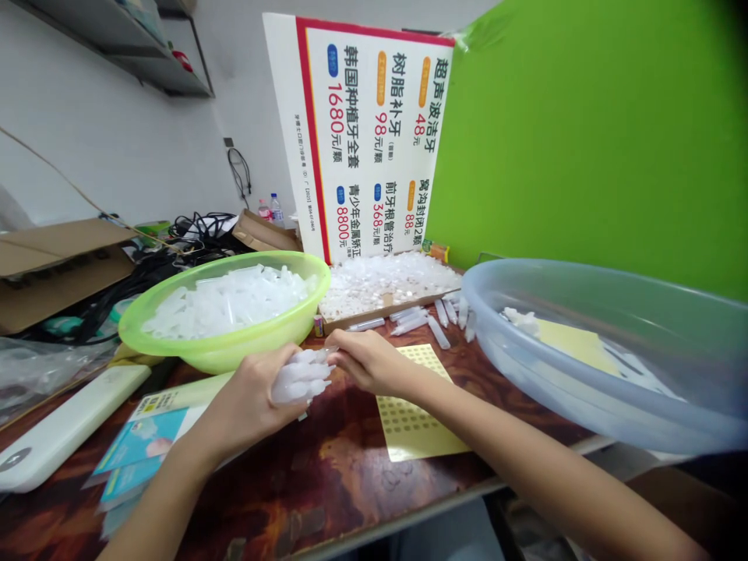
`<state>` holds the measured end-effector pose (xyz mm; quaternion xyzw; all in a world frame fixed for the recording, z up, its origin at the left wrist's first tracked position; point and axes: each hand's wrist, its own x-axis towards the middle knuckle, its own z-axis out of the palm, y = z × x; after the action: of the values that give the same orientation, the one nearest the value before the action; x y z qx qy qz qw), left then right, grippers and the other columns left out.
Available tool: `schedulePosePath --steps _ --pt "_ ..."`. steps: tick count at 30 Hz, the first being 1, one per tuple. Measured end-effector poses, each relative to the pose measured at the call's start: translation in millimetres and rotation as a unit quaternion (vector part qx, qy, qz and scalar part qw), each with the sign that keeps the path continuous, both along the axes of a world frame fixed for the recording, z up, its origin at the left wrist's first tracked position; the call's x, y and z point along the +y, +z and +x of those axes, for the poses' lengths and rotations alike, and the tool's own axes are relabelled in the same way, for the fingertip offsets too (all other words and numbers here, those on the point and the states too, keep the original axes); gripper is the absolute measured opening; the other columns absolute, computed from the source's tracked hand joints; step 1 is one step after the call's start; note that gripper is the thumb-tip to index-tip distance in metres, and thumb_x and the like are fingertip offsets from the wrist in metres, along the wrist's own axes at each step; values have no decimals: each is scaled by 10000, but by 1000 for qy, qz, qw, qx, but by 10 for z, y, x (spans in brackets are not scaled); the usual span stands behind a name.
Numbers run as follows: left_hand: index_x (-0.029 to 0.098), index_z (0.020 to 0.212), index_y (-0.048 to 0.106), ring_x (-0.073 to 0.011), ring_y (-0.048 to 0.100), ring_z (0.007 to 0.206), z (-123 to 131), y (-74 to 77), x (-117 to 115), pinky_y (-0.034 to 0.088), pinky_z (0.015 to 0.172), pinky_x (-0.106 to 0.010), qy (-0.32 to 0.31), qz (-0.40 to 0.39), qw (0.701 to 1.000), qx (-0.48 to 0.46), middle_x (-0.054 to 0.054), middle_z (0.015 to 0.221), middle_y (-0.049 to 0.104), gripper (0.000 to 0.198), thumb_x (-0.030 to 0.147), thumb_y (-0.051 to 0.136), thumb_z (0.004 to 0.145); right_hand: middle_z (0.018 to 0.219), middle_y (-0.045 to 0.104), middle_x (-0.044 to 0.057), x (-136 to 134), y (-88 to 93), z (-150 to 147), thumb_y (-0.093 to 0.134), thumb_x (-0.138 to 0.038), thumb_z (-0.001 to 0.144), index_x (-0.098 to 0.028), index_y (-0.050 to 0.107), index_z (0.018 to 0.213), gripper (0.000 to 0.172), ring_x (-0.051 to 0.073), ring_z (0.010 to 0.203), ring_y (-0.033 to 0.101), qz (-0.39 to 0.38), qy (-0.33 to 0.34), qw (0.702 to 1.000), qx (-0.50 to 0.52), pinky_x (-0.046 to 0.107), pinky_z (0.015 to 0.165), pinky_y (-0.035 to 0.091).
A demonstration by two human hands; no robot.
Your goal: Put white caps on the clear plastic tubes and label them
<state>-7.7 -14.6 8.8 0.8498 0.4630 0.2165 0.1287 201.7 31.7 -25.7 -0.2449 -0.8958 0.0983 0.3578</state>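
A bundle of tubes [301,375], small translucent white plastic ones too tightly packed to count, sits low and centre over the table [327,467], just in front of the green basin. The left hand [248,401] is wrapped round the bundle's base with its fingers closed on it, and the right hand [365,362] meets it from the other side, thumb and fingertips pinched together on the upper ends of the tubes, so the two hands are joined at the bundle. Right behind it stands one green basin [222,351], heaped nearly to the rim with more tubes of the same kind [227,300], far too many to count. Behind the right hand one yellow sticker sheet [412,425] lies flat on the wood, printed with rows of small dots. Beyond that, roughly eight loose tubes [432,319] lie scattered between a flat cardboard tray [386,310] and the blue basin. The tray holds a thick layer of small white caps [386,280]. The one blue basin [584,389], on the right, holds a yellow sheet [576,343] and a few white bits near its far wall. A poster [374,140] with red and black print leans behind the tray, beside a green board [584,132]. To the left are one open cardboard box [52,265], a tangle of black cables [175,241], a flat white device [64,425] and a few blue leaflets [140,444]; two small bottles [272,209] stand at the back
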Motion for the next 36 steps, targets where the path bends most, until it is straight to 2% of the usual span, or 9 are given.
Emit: schedulePosePath --steps 4,7,10,16,21,25,27,31,36 --pt "192 778 498 -134 493 590 -9 22 -17 375 558 -231 -9 -1 1000 -12 37 690 563 118 247 584 718 848 601 64 -44 67 12 389 -276 954 -168 511 984 165 157 715 553 34 15 999 -16 244 634 400" --pt "191 789 510 -136 499 596 -15 -4 8 376 563 -233 -11 7 1000 -23 36 702 574 127 260 585 715 931 586 75 -11 60 6 378 -243 953 -176 494 1045 163 164 784 554 16 16 1000 -16 255 672 413" --pt "185 805 532 -142 519 626 8 -64 53 386 595 -237 -4 4 1000 -15 36 725 591 125 247 575 706 828 555 46 47 -22 -33 368 -230 943 -184 488 900 135 157 721 518 -21 25 999 5 255 653 399" --pt "176 831 534 -137 522 592 79 -150 64 396 568 -233 3 6 1000 -27 38 702 590 164 220 589 682 682 449 -5 32 -138 -140 319 -318 956 -202 407 730 269 132 601 448 -62 20 995 81 241 600 353" --pt "171 883 538 -173 604 615 110 -217 20 431 562 -253 7 128 992 3 -5 733 647 161 221 567 732 607 393 -40 -36 -105 -189 349 -347 947 -212 338 660 318 106 550 408 -126 9 980 152 225 567 321" --pt "166 852 539 -206 636 610 206 -305 40 441 539 -279 1 299 953 55 -52 710 660 88 184 485 785 590 384 -41 -38 -111 -219 313 -415 951 -213 332 654 359 105 543 395 -185 -9 959 213 224 534 316" --pt "174 828 536 -205 630 595 265 -330 45 441 531 -278 20 353 932 75 -53 683 652 74 162 472 792 602 407 -30 -35 -112 -230 297 -454 948 -210 348 654 385 109 556 402 -210 -19 948 240 226 529 323" --pt "164 838 545 -208 624 598 306 -353 32 459 541 -284 42 408 906 106 -61 675 646 91 127 474 795 577 411 -25 -37 -86 -225 340 -508 923 -200 367 618 434 106 545 393 -258 -20 931 259 226 507 309" --pt "167 921 571 -216 658 745 267 -383 47 503 632 -291 36 446 880 158 -103 923 697 184 75 466 802 513 349 -47 -27 -33 -205 356 -560 902 -201 345 580 482 84 463 321 -336 10 908 250 223 438 261"
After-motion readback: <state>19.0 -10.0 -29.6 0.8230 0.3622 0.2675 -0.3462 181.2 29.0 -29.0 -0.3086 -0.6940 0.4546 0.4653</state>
